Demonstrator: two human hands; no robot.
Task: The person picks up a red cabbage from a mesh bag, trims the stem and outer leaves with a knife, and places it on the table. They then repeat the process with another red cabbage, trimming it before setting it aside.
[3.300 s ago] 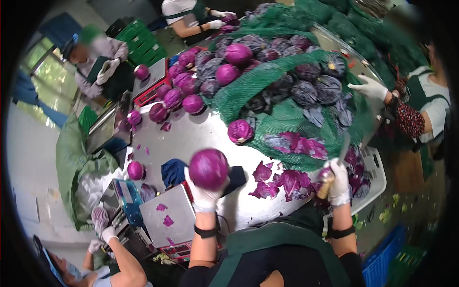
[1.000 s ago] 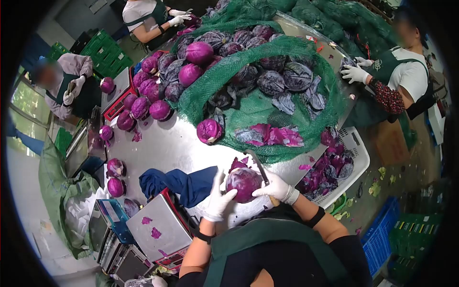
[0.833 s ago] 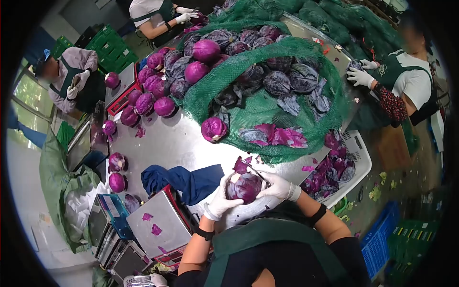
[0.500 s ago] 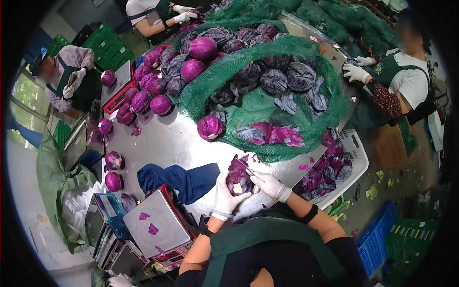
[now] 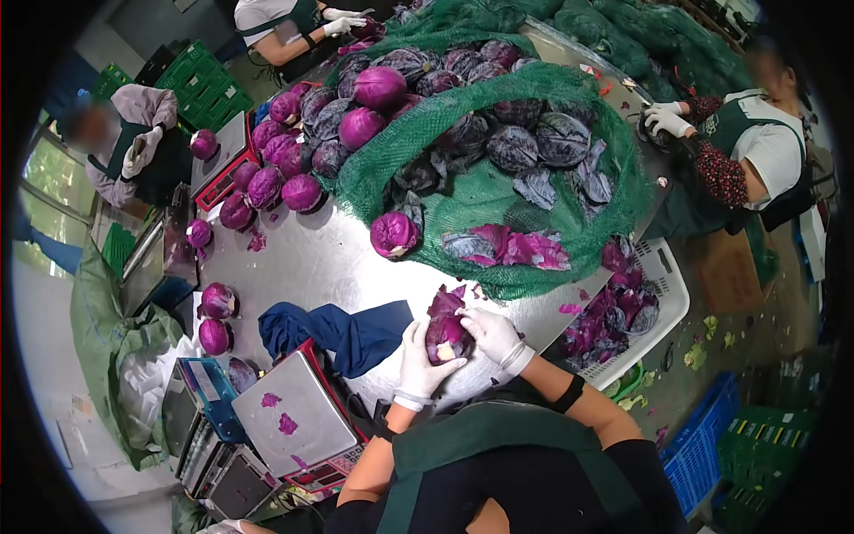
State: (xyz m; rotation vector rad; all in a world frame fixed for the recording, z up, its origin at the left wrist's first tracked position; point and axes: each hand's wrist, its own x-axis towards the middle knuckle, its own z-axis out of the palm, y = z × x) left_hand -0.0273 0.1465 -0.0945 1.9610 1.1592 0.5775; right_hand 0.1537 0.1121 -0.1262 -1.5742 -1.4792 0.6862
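Observation:
A red cabbage (image 5: 447, 335) is held in front of my chest, over the near edge of the metal table. Its pale cut stem faces me, and a loose outer leaf sticks up at the top. My white-gloved left hand (image 5: 423, 367) wraps round its left side and underside. At its upper right, the fingers of my gloved right hand (image 5: 491, 336) are closed on the leaf edge; whether a small tool is also in them I cannot make out. A blue cloth (image 5: 342, 331) lies left of my left hand.
Red cabbages fill a green net (image 5: 418, 200) on the metal table (image 5: 311, 254). A white basket (image 5: 672, 307) of stripped leaves stands to my right. Scales (image 5: 294, 423) with leaf scraps are at my left. Several co-workers stand round the table, one at the right (image 5: 756, 142).
My right hand has shifted slightly up and left against the cabbage, its fingers now bent over the leaf edge. My left hand keeps its hold. The co-worker at the right has lowered their hands slightly.

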